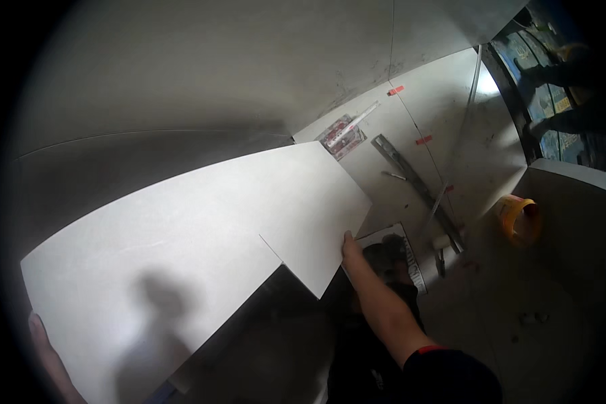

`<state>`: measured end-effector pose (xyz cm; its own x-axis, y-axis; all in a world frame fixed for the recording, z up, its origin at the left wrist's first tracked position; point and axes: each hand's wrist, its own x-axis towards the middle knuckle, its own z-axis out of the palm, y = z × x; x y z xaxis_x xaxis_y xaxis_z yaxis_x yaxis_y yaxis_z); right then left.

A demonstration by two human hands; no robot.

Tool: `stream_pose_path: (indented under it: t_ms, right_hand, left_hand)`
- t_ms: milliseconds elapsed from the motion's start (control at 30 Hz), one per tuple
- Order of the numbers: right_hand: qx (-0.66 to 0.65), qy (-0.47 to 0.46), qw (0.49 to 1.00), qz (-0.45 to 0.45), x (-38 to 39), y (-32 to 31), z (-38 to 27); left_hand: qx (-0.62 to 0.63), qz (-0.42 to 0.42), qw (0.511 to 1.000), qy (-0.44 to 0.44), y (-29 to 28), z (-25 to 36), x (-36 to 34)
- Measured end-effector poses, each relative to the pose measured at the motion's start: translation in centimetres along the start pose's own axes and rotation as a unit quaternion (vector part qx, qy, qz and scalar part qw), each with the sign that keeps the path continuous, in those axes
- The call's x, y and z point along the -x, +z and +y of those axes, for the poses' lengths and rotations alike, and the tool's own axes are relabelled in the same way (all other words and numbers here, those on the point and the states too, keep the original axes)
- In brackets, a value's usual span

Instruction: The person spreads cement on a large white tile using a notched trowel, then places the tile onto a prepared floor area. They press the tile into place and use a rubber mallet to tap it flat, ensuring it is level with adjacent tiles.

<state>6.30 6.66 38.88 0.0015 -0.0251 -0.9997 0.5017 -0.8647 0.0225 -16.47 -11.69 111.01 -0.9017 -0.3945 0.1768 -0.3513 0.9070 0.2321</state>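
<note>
I hold the white panel [202,202] between both hands; it spans from near the centre of view out past 9 o'clock. My right hand [351,248], just off centre toward 4 o'clock, grips the short edge, thumb on the upper face, fingers hidden below. My left hand [44,343], at 8 o'clock, grips the opposite edge; its fingers are mostly hidden too.

For a sound hold, I judge it best to share the weight evenly and avoid twisting. A thin line runs inward from the notch's inner corner, so this is probably the weak spot; support both sides of it. Keep the edge clear of the trowel [345,138] at 1 o'clock and the metal bar [411,178] at 3 o'clock.
</note>
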Motion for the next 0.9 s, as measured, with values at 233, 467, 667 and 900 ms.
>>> stream_pose_path:
  t_ms: [233, 467, 667, 900]
  right_hand:
    - [0.015, -0.059, 0.998, 0.001, -2.7, 0.1, 2.9]
    - [0.092, -0.042, 0.994, 0.044, 0.6, 1.2, 3.9]
    - [0.099, -0.082, 0.990, 0.050, -2.8, 1.0, 5.3]
    - [0.141, -0.113, 0.979, 0.094, -3.2, 0.5, 6.1]
  left_hand:
    - [-0.095, -0.080, 0.988, 0.093, -1.8, -8.5, -4.8]
    - [0.003, -0.113, 0.993, -0.034, -1.8, -21.7, -8.1]
    - [0.167, -0.069, 0.979, -0.096, -0.2, -33.0, -9.1]
    - [0.199, -0.130, 0.966, -0.103, 1.2, -37.7, -5.9]
